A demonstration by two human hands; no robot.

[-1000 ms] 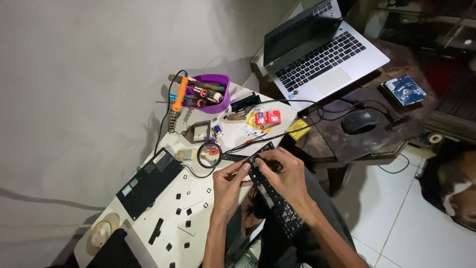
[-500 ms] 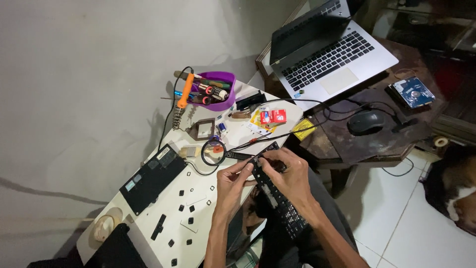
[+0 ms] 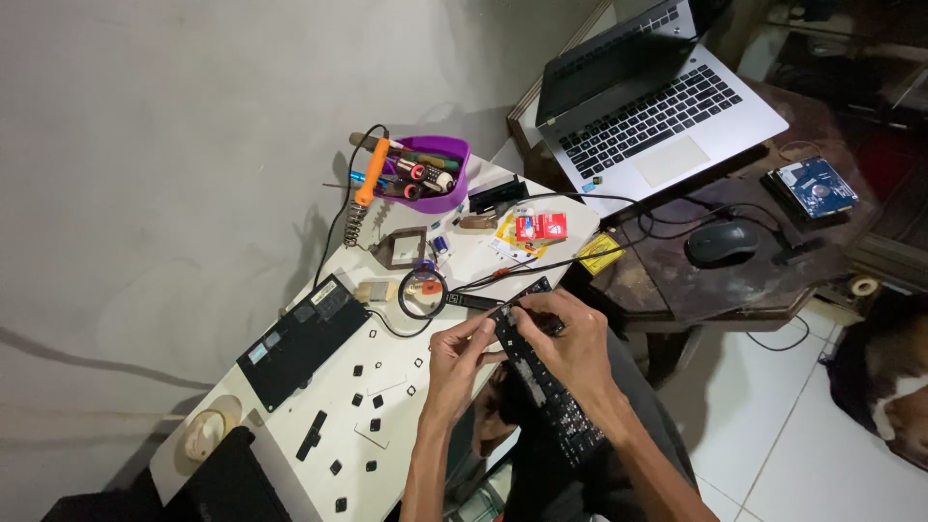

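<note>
A long black keyboard panel (image 3: 551,387) lies tilted across my lap and the edge of the white table (image 3: 483,261). My right hand (image 3: 570,348) grips it from the side, thumb and fingers pressing near its upper end. Fingertips of my left hand (image 3: 459,358) pinch at the keys on the same upper end, right beside my right thumb. Several loose black keycaps (image 3: 372,398) are scattered on the table to the left of my hands. Whether my left fingers hold a keycap is too small to tell.
A magnifying glass (image 3: 422,293), a black battery pack (image 3: 300,338), a purple tool bowl (image 3: 435,174) and an orange-handled soldering iron (image 3: 370,174) sit on the table. An open laptop (image 3: 667,106), mouse (image 3: 722,240) and bare hard drive (image 3: 812,188) rest on the dark side table (image 3: 696,290).
Both hands stay on the keyboard panel's upper end with only small finger shifts. The view has drifted slightly, so the table sits a little lower in frame.
</note>
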